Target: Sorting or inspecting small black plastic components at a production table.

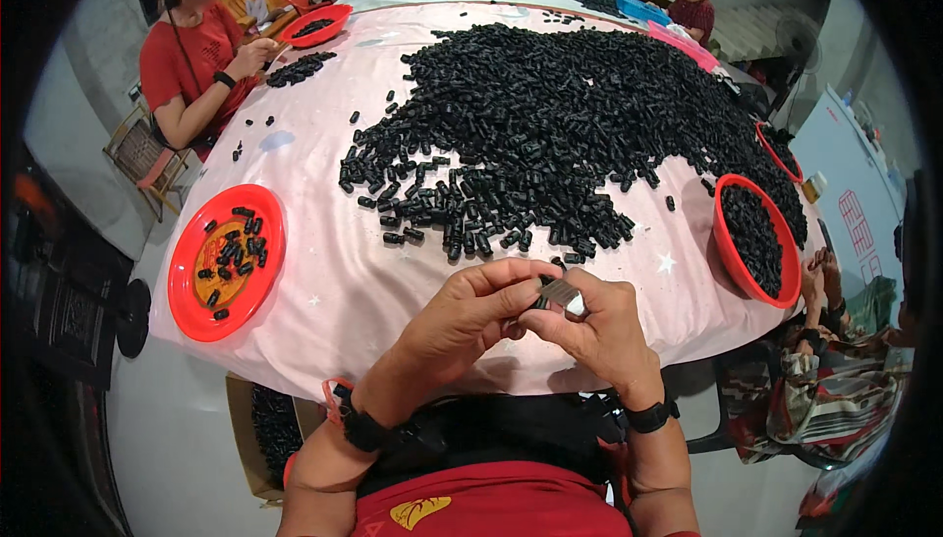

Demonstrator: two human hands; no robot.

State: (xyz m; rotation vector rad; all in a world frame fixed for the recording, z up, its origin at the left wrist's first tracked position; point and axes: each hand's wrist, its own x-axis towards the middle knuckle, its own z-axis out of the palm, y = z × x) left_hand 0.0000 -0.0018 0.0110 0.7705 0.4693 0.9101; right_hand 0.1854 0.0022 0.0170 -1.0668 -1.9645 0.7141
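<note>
In front of my body, both hands meet just above the table's near edge. My left hand (476, 306) pinches a small black cylindrical part (542, 287) between thumb and fingers, mostly hidden by the fingertips. In my right hand (604, 331) is a short, flat, grey metal tool with a shiny end (563, 293), pressed by the thumb close to that part. Its exact kind cannot be made out. Beyond the hands spreads a large heap of similar black parts (560, 114).
On the pink cloth (324, 272), a red dish (180, 272) with several black parts stands left, and a fuller red bowl (728, 247) right. A cardboard box (239, 419) of black parts sits below. People work at the left (201, 65), right (835, 370) and far side.
</note>
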